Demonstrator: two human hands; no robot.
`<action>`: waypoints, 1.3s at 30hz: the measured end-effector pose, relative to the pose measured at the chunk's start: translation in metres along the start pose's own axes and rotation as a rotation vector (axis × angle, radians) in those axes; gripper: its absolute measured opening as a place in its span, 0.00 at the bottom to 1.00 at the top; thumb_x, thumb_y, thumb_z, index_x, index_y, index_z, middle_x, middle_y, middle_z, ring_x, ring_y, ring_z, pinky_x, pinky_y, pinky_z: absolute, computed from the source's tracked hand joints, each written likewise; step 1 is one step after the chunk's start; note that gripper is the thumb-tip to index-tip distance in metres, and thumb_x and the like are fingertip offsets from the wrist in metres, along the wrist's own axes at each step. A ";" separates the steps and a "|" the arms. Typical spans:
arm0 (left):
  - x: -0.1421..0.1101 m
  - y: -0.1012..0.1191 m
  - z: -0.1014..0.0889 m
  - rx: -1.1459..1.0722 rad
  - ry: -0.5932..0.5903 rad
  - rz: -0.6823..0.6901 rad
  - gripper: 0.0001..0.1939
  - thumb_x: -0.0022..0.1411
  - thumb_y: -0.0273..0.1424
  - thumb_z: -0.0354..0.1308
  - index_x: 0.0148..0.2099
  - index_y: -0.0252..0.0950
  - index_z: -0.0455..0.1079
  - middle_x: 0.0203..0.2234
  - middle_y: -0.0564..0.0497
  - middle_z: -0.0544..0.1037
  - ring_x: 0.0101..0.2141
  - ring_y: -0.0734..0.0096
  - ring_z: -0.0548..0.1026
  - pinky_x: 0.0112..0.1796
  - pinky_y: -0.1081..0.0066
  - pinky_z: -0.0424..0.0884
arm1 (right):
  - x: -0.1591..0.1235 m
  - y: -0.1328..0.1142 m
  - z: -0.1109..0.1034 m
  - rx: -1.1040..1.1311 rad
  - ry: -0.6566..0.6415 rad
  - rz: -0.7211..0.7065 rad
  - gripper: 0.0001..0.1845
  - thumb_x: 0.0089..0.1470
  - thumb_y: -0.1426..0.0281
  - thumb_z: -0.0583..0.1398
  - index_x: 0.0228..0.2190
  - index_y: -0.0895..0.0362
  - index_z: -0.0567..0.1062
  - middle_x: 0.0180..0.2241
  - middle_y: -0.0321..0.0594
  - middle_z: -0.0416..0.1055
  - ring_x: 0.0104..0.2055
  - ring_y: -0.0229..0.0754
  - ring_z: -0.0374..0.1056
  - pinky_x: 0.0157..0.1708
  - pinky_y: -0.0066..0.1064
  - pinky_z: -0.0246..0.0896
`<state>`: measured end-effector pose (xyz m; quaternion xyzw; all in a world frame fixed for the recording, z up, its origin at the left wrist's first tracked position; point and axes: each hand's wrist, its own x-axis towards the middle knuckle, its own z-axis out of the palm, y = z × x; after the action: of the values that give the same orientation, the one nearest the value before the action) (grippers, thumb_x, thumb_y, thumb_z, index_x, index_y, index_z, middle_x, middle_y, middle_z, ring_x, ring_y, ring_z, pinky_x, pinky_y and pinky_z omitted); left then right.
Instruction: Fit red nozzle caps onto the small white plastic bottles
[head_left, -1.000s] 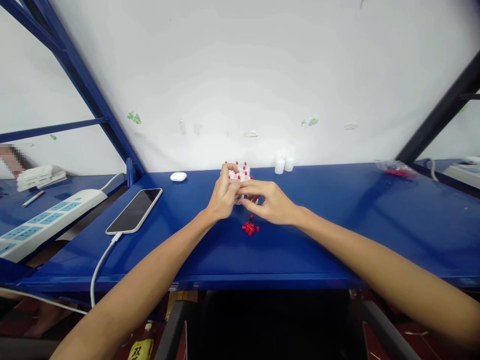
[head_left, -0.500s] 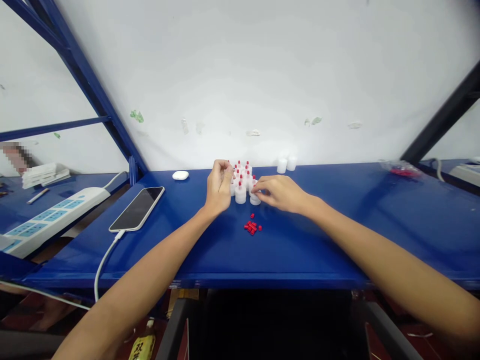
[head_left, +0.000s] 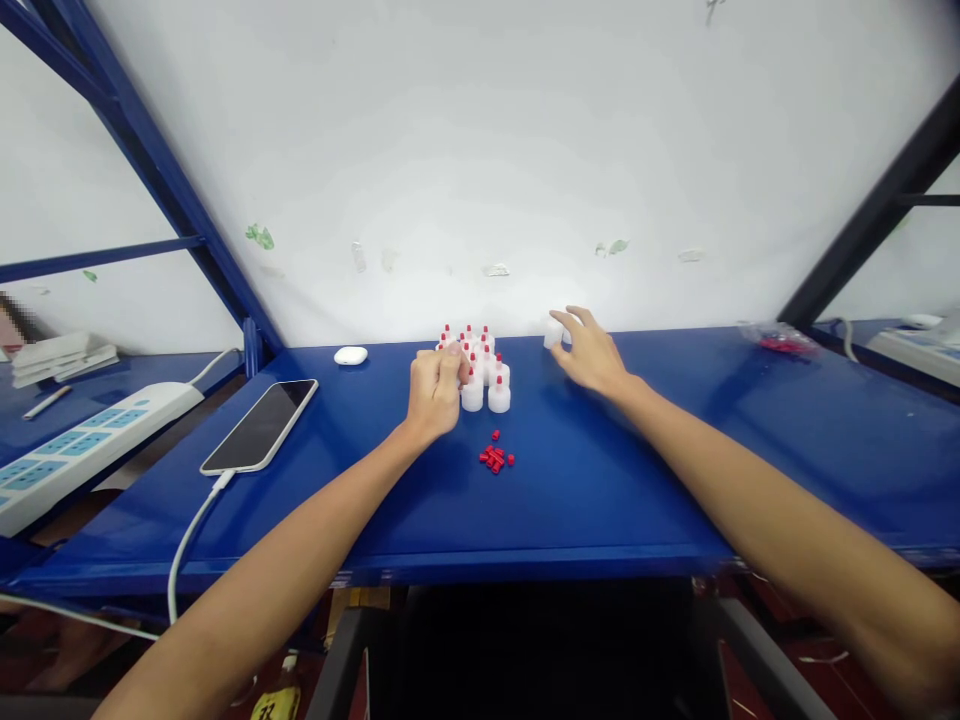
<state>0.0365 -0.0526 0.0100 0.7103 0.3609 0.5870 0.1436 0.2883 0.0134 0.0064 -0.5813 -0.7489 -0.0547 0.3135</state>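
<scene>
A cluster of small white bottles with red caps [head_left: 480, 365] stands on the blue shelf [head_left: 615, 470] near the back wall. My left hand [head_left: 433, 390] rests curled against the cluster's left side, fingers closed; what they hold, if anything, is hidden. My right hand [head_left: 592, 352] reaches to the back right, its fingers around an uncapped white bottle [head_left: 553, 332] by the wall. A small pile of loose red caps [head_left: 495, 458] lies in front of the cluster.
A phone [head_left: 260, 425] on a white cable lies at the left. A white earbud case [head_left: 350, 355] sits behind it. A power strip [head_left: 82, 440] lies on the neighbouring shelf at far left. A plastic bag with red bits [head_left: 780, 340] is at the back right.
My right hand left the bottle cluster and moved right and back to the uncapped bottles by the wall. My left hand stayed beside the cluster, dropping slightly.
</scene>
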 end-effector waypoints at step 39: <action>-0.006 0.018 0.014 -0.568 -0.207 -0.185 0.21 0.69 0.49 0.46 0.46 0.37 0.65 0.22 0.55 0.70 0.17 0.75 0.65 0.18 0.74 0.62 | -0.053 -0.107 -0.028 0.583 -0.022 -0.620 0.37 0.66 0.68 0.53 0.70 0.43 0.45 0.59 0.40 0.69 0.50 0.47 0.70 0.54 0.47 0.64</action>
<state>0.0550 -0.0664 0.0131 0.6621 0.2293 0.5732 0.4249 0.2094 -0.0778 0.0306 -0.2164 -0.8756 0.0738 0.4255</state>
